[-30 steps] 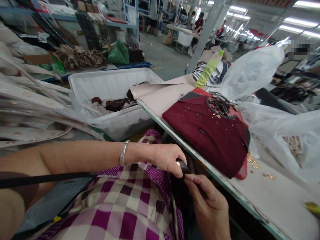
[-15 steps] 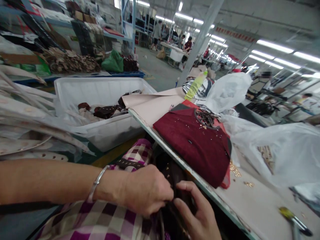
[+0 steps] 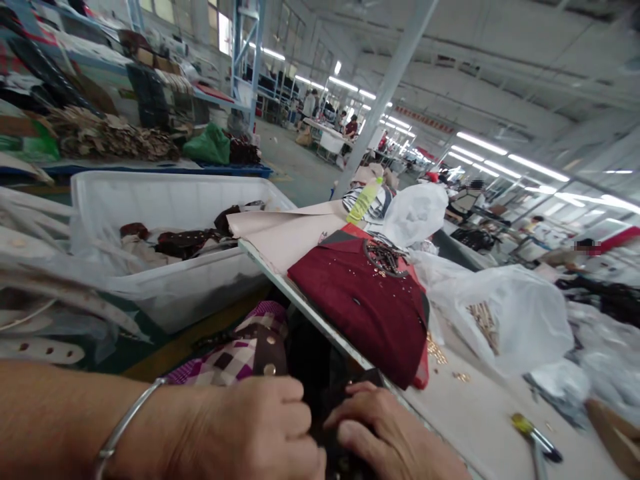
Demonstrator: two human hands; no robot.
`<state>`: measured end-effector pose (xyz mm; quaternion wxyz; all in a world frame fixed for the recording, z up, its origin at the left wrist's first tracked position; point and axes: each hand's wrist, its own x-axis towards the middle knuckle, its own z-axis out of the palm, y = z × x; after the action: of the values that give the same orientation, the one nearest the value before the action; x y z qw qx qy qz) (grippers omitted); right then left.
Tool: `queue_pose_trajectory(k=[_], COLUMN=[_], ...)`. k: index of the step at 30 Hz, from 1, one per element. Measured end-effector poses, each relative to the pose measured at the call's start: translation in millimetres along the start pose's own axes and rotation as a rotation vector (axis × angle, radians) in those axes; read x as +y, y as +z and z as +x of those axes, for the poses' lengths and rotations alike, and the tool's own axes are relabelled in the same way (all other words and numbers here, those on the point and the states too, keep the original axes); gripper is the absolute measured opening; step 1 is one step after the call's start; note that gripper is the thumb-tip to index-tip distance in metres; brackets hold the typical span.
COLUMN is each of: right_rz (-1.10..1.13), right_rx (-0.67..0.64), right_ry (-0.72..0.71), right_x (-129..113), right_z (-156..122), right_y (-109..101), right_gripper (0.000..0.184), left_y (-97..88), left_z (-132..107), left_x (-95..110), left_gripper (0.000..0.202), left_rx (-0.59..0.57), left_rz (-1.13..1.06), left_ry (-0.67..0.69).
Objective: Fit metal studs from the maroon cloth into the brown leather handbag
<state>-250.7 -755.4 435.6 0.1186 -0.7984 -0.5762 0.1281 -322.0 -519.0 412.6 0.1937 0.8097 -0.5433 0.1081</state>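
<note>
Both my hands are low in my lap at the bottom edge of the view. My left hand (image 3: 250, 430), a silver bangle on its wrist, is curled closed over dark material (image 3: 345, 393). My right hand (image 3: 385, 433) lies beside it with fingers bent on the same dark piece. A dark brown studded strap (image 3: 267, 347) lies over my checked purple lap just above the left hand. What exactly the fingers grip is hidden.
A folded maroon cloth (image 3: 365, 303) with small gold studs lies on the table edge (image 3: 300, 300). A white bin (image 3: 165, 193) of brown straps stands at left. White plastic bags (image 3: 505, 313) and a yellow-handled tool (image 3: 530, 433) lie to the right. People work far behind.
The view has tilted up, so my hands sit lower in the frame. My hands have drawn closer together over the dark piece, and the studded strap now shows above them.
</note>
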Motion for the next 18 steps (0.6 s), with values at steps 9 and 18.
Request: queue_pose_trajectory(k=[9,18], right_rz=[-0.750,-0.754], right_rx=[0.248,0.227], right_ry=[0.074,0.414], right_x=[-23.8,-16.8], right_z=[-67.2,-96.8], right_y=[-30.6,56.2], right_gripper=[0.028,0.045], left_y=[0.9,26.3], left_z=[38.8,55.8], left_x=[-32.4,-52.5], left_gripper=[0.016,0.037], left_rx=[0.115,-0.169], left_rz=[-0.077,-1.429], left_ry=[-0.421,-0.722])
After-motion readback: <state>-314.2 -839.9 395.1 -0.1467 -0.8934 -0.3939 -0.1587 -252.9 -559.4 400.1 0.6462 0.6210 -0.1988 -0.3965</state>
